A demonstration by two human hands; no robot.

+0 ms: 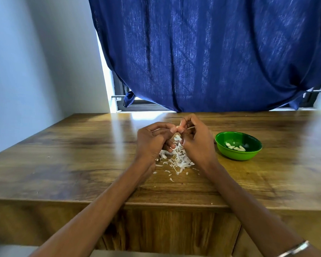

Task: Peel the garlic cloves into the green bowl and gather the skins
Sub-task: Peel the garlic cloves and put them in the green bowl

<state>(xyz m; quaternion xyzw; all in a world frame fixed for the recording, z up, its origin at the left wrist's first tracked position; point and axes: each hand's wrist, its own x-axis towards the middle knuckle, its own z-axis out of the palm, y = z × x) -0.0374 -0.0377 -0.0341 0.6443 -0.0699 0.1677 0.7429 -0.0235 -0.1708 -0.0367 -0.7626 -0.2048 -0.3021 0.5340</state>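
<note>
Both hands meet above the middle of the wooden table (82, 145). My left hand (152, 140) and my right hand (195, 140) pinch a small garlic clove (178, 127) between their fingertips; most of the clove is hidden by the fingers. A thin strip of skin sticks out from the right hand's fingers. Under the hands lies a loose pile of white garlic skins (178, 160). The green bowl (238, 145) stands to the right of my right hand and holds several peeled cloves (235, 147).
Small skin scraps (171, 179) lie scattered toward the table's front edge. A blue curtain (211, 52) hangs over a window behind the table, and a pale wall (26, 71) stands on the left. A bracelet (295, 249) circles my right wrist.
</note>
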